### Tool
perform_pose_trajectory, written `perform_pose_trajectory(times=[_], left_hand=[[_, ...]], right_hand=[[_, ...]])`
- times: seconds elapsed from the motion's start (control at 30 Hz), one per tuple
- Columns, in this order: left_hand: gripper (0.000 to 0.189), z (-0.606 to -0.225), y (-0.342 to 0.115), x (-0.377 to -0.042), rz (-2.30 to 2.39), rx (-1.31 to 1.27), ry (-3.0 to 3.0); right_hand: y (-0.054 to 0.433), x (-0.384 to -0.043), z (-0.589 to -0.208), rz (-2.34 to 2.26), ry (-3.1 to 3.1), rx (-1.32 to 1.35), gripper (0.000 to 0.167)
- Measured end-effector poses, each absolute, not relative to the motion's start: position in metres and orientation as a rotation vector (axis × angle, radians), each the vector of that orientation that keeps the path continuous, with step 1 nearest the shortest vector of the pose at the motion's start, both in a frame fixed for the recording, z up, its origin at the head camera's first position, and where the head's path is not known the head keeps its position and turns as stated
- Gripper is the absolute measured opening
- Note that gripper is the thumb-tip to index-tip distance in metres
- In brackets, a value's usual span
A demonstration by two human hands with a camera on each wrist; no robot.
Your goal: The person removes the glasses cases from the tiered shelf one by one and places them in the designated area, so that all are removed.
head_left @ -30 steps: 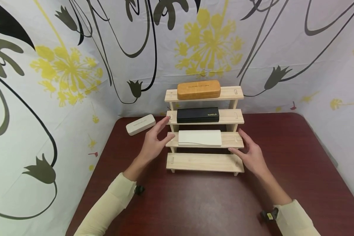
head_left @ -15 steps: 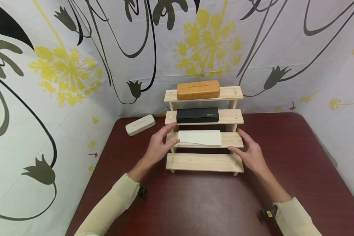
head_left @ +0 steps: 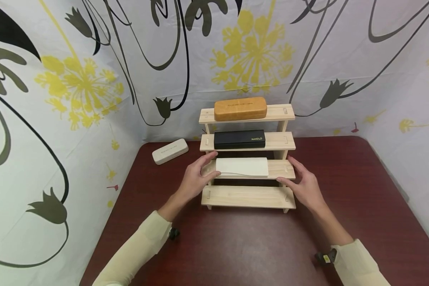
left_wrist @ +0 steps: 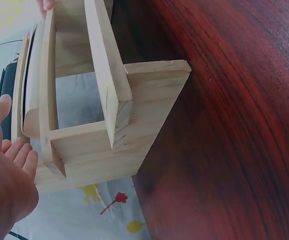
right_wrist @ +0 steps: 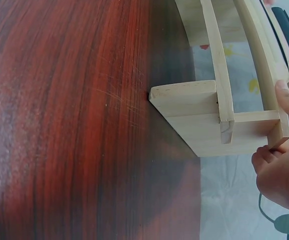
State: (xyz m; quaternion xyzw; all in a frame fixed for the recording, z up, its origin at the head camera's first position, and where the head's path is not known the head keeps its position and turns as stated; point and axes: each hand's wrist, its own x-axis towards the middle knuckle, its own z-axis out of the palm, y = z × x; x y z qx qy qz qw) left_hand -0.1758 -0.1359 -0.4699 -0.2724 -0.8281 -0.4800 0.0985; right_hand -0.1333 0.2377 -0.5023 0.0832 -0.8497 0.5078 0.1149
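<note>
A pale wooden shelf stand (head_left: 248, 196) with several stepped tiers stands on the table. On its second tier from the bottom lies a white glasses case (head_left: 241, 167). My left hand (head_left: 193, 179) is at this case's left end, thumb at the front corner and forefinger behind, fingers spread apart. In the left wrist view, the thumb (left_wrist: 3, 106) is apart from the case. My right hand (head_left: 308, 190) holds the same tier's right end, thumb in front and fingers round the back. The right wrist view shows those fingers (right_wrist: 265, 156) curled by the shelf end.
A black glasses case (head_left: 239, 140) lies one tier higher and a tan glasses case (head_left: 240, 109) on the top tier. On the dark red table (head_left: 250, 246), a cream glasses case (head_left: 170, 151) lies left of the stand. Patterned cloth (head_left: 157, 63) hangs behind.
My left hand has moved right and slightly down, from the stand's left edge to the white glasses case's end. The right hand and the cases have stayed in place.
</note>
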Motion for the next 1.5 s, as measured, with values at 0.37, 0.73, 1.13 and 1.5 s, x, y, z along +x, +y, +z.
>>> perform_pose_trajectory(times=[0.37,0.73,1.13,1.5], left_hand=[[0.072,-0.4770,-0.1315,-0.1794,-1.239,-0.792,-2.606],[0.076,-0.4746,-0.1309,-0.1790,-1.053,-0.852,-2.685],[0.073,-0.4759,-0.1315,-0.1766,-1.021,-0.920,-2.615],[0.076,-0.4801,-0.1316,-0.1764,-0.913,-0.906,-2.654]], right_hand=[[0.2381,-0.1331,-0.5016,1.515,-2.479,0.254,0.086],[0.2388,-0.1343,-0.5049,1.464,-2.503,0.254,0.085],[0.2385,-0.1336,-0.5042,1.448,-2.499,0.259,0.084],[0.2377,-0.1332,-0.5026,1.445,-2.491,0.259,0.083]])
